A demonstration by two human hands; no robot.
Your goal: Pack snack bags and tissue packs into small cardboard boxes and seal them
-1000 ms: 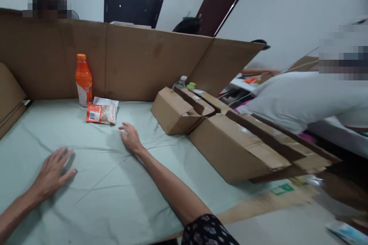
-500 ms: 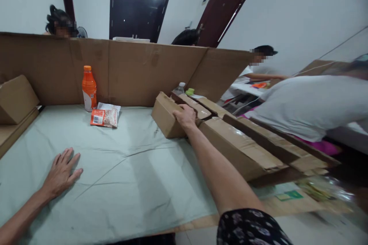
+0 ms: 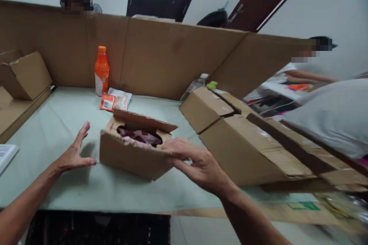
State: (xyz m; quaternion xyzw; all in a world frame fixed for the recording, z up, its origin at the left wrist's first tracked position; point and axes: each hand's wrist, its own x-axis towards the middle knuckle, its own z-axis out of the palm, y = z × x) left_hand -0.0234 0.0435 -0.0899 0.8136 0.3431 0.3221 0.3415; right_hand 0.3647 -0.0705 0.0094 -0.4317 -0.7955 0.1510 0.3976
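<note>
A brown cardboard box (image 3: 129,159) is in front of me, its top partly open. Through the gap I see pinkish-white and dark red cloth-like material (image 3: 140,136); what it is exactly I cannot make out. My right hand (image 3: 195,162) grips the box by its right end, thumb on the near side and fingers at the top edge. Left of the box my left hand (image 3: 76,153) is raised a little over the cloth, thumb and fingers spread, touching nothing.
Several cardboard boxes (image 3: 244,145) stand at the right. An orange bottle (image 3: 102,72) and a snack packet (image 3: 115,100) are at the back, before a cardboard screen (image 3: 172,57). More cardboard (image 3: 31,74) is at the left, with a white object (image 3: 7,155) nearer. People work beyond.
My right hand has brought one box from the right-hand group to the middle of the table. My left hand has lifted from lying flat and turned toward it. The view has shifted.
</note>
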